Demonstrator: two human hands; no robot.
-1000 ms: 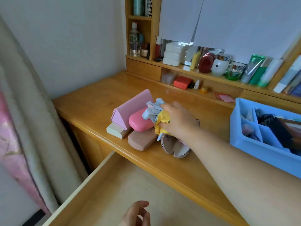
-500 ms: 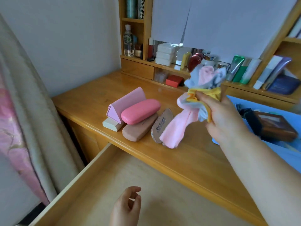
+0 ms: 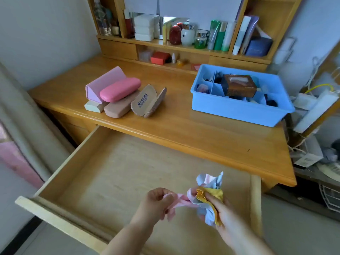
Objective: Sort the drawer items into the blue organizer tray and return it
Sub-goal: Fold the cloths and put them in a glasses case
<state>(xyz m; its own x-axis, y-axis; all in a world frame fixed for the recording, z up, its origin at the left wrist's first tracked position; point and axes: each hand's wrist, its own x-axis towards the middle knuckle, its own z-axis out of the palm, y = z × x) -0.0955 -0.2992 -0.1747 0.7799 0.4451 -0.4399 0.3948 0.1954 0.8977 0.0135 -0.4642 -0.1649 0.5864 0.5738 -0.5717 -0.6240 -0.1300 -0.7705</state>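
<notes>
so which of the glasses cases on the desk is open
The speckled tan clamshell case at the right end of the group, its lid hinged apart and blue print showing inside. The pink case, beige case and folding pink case are closed.

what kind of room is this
Probably a bedroom or dressing corner at home: a wooden desk with its drawer pulled open, and cosmetic bottles and jars along the shelf.

The wooden desk (image 3: 184,126) carries a blue tray (image 3: 237,111) near its right edge, toward the back. Near the left edge lie five glasses cases close together: a pink triangular case (image 3: 103,83), a pink hard case (image 3: 119,89) resting on a tan case (image 3: 119,107), a cream case (image 3: 93,107) at the front left, and an open case (image 3: 147,101) beside them.
</notes>
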